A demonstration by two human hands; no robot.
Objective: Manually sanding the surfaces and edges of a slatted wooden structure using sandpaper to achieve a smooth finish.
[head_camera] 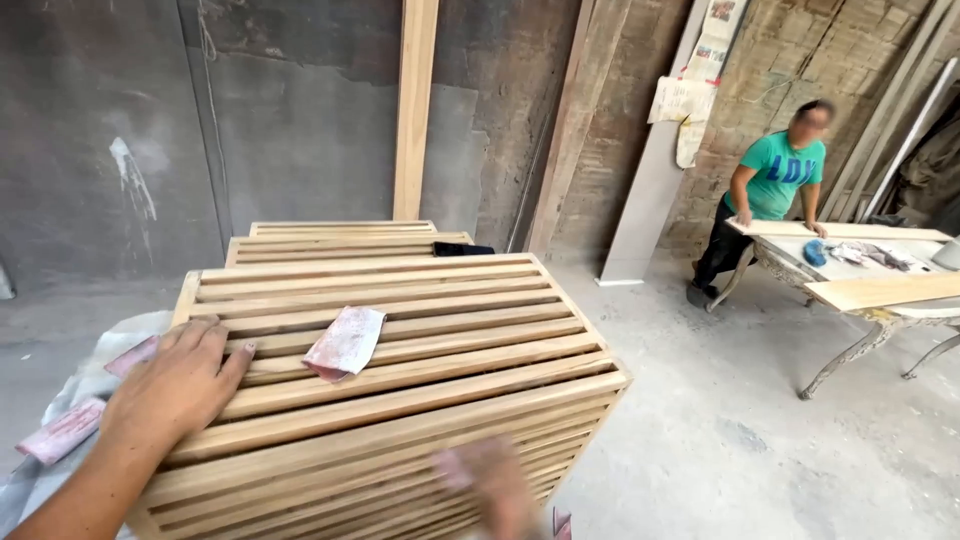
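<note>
While the left hand (178,385) lies flat and open-palmed on the near left slats of the wooden slatted panel (400,370), the right hand (495,485) is a blur against the panel's near front face; its grip cannot be told. A pink sandpaper sheet (345,342) rests on top, just right of the left hand. Far right, another person (765,195) leans over a table (880,290).

The left hand (175,385) lies flat on the slatted frame's (400,370) top, near its left edge. Sandpaper (345,342) lies on the slats just right of it. The right hand (495,485) is against the frame's front. More frames (340,243) are stacked behind; a plank (414,110) leans on the wall beyond. Far right, a person (765,195) stands at a table (860,300).
</note>
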